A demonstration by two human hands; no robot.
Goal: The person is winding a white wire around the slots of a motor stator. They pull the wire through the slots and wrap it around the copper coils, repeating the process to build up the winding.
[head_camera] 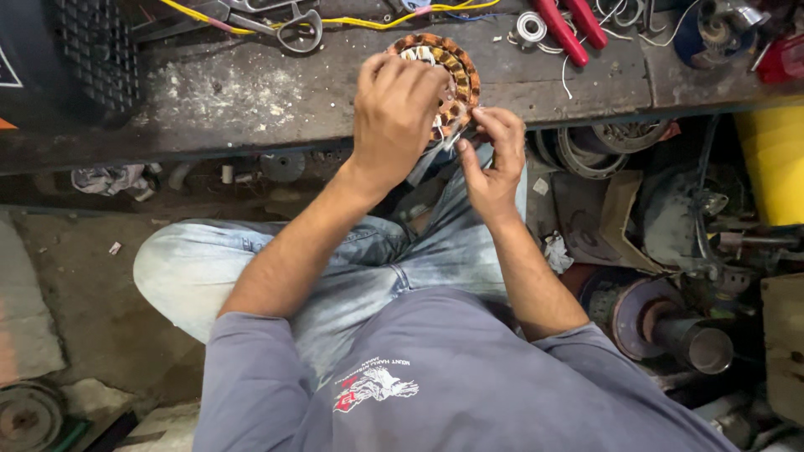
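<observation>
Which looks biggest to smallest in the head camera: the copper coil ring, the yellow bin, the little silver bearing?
1. Yellow bin, though partly cut off.
2. Copper coil ring, held by the left hand.
3. Silver bearing, smallest.

- Upper garment: grey-blue short-sleeved shirt (452, 377); the sleeves end above the elbows, leaving both forearms bare.
- Chest print: a small red-and-white emblem (373, 389) with a line of pale lettering beside it; its figure appears to be an animal, though the angle makes this uncertain.
- Lower garment: light blue, faded denim jeans (251, 259) with visible seams and creases at the knee.
- Left hand (398, 113) and right hand (490, 163): bare, with no gloves, rings or wristwear in view.
</observation>
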